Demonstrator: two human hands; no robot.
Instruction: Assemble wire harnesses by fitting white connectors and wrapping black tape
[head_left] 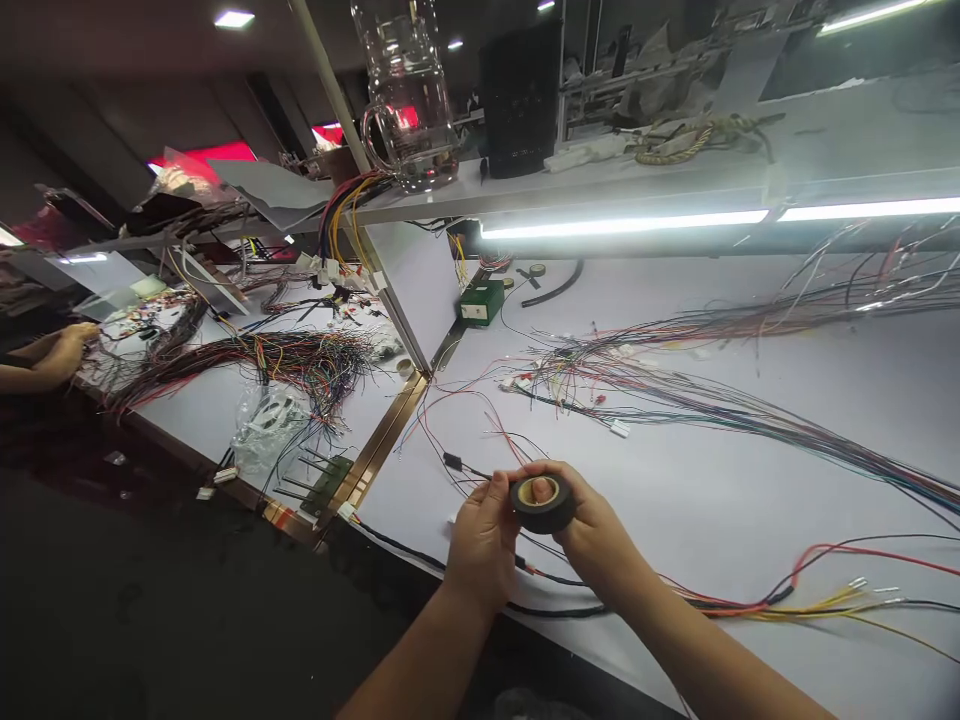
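My right hand [596, 535] is closed around a roll of black tape [544, 515], with a finger showing through its pale core. Beside it, my left hand [484, 550] is closed, thumb and fingers pinched on thin wires that run in at its upper side. Its fingertips touch or nearly touch the tape roll; the exact grip is hidden. A small black connector [452, 461] lies on the table just beyond the left hand. Below both hands, a black-sleeved cable [405, 548] runs along the table's front edge.
Long wire bundles [720, 395] spread across the white table [825, 480]. Yellow wires [817, 608] lie at the right front. A green box [481, 302] stands by the divider [405, 280]. More wires [255, 365] cover the left table, where another person's hands [64, 355] work. A glass jug [412, 110] stands on the shelf.
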